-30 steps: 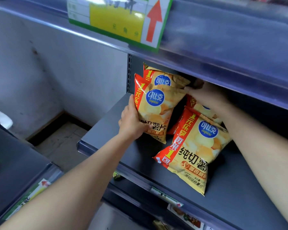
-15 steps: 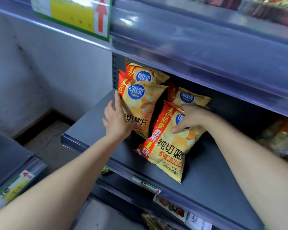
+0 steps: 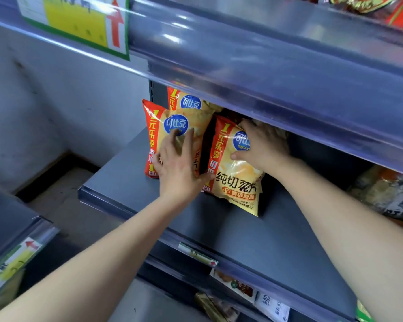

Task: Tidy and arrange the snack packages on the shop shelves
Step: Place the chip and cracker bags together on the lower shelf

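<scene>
- Dark grey metal shelf (image 3: 219, 228): bags grouped toward 12 o'clock.
- Right yellow-and-red crisp bag (image 3: 237, 182): leaning; set upright, flush with neighbour at 9 o'clock.
- Left yellow-and-red crisp bag (image 3: 156, 126): upright; keep braced.
- Left hand (image 3: 179, 168): fingers straight, spread, pressing its face.
- Right hand (image 3: 263, 147): fingers curled over the leaning bag's top, gripping.

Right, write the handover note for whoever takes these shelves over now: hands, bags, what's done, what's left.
Left hand: open, fingers flat against the left front bag, which stands upright near the left end of the shelf.
Right hand: grips the top of the right front bag, thumb on its face. That bag's bottom sits further forward than its neighbour's.
Back bag: upright behind the left one.
Done: left pair stands facing out.
Left: probably push the right bag back level, then release.
</scene>
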Demonstrator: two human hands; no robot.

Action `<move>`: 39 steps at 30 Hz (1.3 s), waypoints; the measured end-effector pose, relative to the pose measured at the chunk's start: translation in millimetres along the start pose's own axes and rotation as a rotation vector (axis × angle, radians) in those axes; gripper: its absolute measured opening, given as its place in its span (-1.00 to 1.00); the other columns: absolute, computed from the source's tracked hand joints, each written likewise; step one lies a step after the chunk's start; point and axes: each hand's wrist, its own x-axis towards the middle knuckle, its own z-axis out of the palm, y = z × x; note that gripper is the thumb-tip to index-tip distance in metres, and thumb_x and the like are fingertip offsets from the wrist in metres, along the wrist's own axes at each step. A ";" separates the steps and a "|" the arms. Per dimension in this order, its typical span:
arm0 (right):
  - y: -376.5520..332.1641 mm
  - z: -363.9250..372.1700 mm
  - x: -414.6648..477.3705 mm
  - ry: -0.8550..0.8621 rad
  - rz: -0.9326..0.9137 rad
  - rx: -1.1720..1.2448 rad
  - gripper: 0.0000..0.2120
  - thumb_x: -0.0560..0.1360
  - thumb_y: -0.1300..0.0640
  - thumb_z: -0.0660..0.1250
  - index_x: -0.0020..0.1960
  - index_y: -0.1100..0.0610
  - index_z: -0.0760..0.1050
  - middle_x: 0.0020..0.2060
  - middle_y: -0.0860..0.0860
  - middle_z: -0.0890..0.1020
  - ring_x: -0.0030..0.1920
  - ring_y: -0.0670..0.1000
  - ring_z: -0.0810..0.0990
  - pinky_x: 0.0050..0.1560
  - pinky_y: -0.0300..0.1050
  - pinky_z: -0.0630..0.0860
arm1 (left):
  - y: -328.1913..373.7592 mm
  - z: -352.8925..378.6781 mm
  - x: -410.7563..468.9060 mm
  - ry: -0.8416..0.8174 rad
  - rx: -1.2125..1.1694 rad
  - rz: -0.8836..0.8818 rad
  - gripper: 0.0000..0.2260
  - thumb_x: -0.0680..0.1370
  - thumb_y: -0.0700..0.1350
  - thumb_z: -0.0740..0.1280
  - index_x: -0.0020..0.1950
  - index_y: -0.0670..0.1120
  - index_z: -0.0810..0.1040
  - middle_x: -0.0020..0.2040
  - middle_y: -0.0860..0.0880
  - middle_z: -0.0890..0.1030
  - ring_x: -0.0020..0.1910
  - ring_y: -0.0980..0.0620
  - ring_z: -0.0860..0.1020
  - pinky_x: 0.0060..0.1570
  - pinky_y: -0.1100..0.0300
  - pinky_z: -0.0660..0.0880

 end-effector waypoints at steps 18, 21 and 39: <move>27.7 32.8 -19.8 0.129 -0.178 -0.518 0.20 0.10 -0.55 0.33 0.55 -0.09 -0.09 0.46 0.10 0.19 0.45 0.16 0.19 0.42 0.08 0.09 | -40.7 -4.6 43.7 -0.106 -0.083 -0.068 0.00 0.37 -0.36 0.40 0.58 0.07 -0.17 0.49 -0.07 0.22 0.38 -0.16 0.31 0.20 -0.03 0.40; 27.6 42.4 -23.4 0.122 -0.179 -0.576 0.31 0.08 -0.51 0.40 0.55 -0.07 -0.24 0.42 0.17 0.22 0.42 0.18 0.21 0.40 0.06 0.09 | -40.3 -3.6 41.8 -0.105 -0.054 -0.067 -0.02 0.39 -0.34 0.40 0.58 0.09 -0.17 0.48 -0.11 0.21 0.38 -0.19 0.29 0.16 -0.06 0.42; 44.6 72.5 -16.9 0.447 -0.244 -0.798 0.18 0.07 -0.35 0.54 0.54 -0.02 0.10 0.51 0.26 0.12 0.45 0.26 0.20 0.40 0.17 0.04 | -21.2 1.2 41.6 -0.067 -0.133 -0.183 0.11 0.30 0.00 0.58 0.58 0.05 -0.17 0.41 -0.11 0.24 0.40 -0.14 0.22 0.17 -0.08 0.40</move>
